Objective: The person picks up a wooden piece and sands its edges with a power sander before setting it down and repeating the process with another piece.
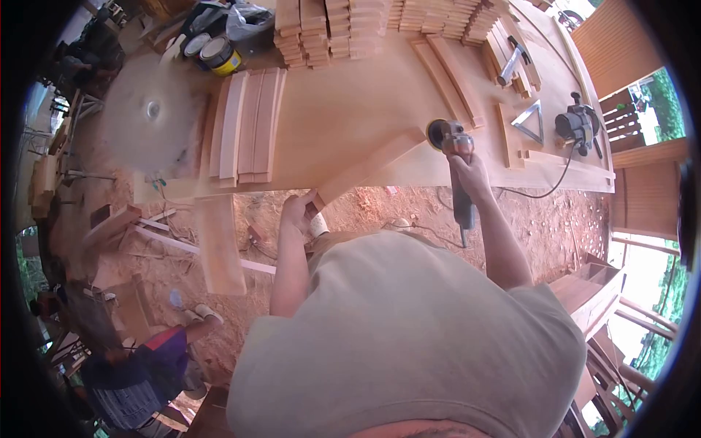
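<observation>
My right hand (472, 174) is wrapped round an angle grinder (461, 201), just behind its metal head. The grinder's round disc (437, 134) is right at the far end of a narrow wooden board (374, 166). That board lies slantwise over the front edge of the worktable (336, 102). Its near end sticks out past the edge, where my left hand (298, 210) grips it with bent fingers. From the grinder's rear end a cord runs down toward the sawdust-covered ground.
Board stacks (244, 124) lie left on the table, with taller piles (328, 33) behind. To the right are a hammer (511, 64), a metal triangle (529, 121) and a corded power tool (577, 124). Paint cans (219, 55) stand back left. Another person (150, 365) is at lower left.
</observation>
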Tool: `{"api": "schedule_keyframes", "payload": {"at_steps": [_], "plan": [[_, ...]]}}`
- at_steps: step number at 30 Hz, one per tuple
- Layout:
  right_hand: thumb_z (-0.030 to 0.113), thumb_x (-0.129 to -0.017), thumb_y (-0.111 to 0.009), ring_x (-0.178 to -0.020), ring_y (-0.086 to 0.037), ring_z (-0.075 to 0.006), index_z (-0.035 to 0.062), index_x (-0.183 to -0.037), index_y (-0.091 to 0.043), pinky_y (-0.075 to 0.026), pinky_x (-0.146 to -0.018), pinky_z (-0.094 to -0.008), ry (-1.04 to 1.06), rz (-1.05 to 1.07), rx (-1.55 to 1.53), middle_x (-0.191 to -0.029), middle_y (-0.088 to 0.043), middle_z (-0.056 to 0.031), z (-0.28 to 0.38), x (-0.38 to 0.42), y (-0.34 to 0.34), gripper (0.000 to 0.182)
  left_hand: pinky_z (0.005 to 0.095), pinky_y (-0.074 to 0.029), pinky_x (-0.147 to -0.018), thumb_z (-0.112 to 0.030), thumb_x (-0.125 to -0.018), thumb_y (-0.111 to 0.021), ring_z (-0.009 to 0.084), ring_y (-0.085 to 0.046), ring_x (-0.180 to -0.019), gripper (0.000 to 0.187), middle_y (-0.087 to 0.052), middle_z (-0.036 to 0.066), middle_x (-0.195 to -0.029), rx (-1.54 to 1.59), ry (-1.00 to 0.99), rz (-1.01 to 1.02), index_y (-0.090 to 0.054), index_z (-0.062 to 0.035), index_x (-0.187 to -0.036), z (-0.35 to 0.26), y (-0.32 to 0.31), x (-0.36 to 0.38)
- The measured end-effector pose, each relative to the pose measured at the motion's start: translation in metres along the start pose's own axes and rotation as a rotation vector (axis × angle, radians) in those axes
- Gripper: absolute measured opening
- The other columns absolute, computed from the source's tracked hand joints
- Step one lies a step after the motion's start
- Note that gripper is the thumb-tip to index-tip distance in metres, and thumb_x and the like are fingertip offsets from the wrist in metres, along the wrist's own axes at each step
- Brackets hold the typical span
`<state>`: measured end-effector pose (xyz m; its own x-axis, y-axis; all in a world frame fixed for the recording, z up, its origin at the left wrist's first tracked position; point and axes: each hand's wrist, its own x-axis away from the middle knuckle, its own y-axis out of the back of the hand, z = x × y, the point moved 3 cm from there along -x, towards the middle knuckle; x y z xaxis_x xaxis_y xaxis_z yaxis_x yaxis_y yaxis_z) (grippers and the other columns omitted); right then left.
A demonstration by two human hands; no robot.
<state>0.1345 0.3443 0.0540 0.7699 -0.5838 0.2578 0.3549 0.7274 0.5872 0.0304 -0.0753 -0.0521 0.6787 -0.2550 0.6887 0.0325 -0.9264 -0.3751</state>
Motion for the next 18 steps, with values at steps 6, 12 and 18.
{"api": "schedule_keyframes", "payload": {"at_steps": [6,12,18], "plan": [[0.036,-0.079,-0.069,-0.08,-0.064,-0.0211,-0.0051,-0.101,-0.064,-0.049,-0.076,-0.0345,-0.028,0.09,-0.06,-0.084,-0.066,-0.0138,0.02,0.042,-0.026,0.047,0.034,-0.057,-0.073,-0.031,-0.092,-0.068,0.021,-0.068,-0.083,0.037,-0.066,0.011,-0.097,-0.051,-0.024,-0.08,-0.055,0.0011,-0.106,-0.006,0.03,0.011],[0.027,-0.078,-0.067,-0.076,-0.06,-0.0137,-0.0031,-0.106,-0.064,-0.049,-0.071,-0.0299,-0.004,0.239,-0.141,-0.081,-0.064,-0.007,0.041,0.064,-0.051,0.041,0.0317,-0.049,-0.056,-0.057,-0.077,-0.074,0.0187,-0.063,-0.069,0.066,-0.068,0.012,-0.088,-0.81,-0.122,-0.112,-0.062,0.005,-0.097,0.017,0.032,-0.031],[0.016,-0.077,-0.069,-0.069,-0.057,-0.0115,0.0013,-0.098,-0.062,-0.047,-0.063,-0.0278,0.029,0.271,-0.245,-0.079,-0.061,-0.0021,0.049,0.066,-0.053,0.026,0.019,-0.044,-0.039,-0.034,-0.092,-0.068,0.0061,-0.054,-0.05,0.027,-0.053,-0.001,-0.062,0.191,0.289,0.198,-0.059,-0.0096,-0.084,0.036,-0.002,-0.039]]}}
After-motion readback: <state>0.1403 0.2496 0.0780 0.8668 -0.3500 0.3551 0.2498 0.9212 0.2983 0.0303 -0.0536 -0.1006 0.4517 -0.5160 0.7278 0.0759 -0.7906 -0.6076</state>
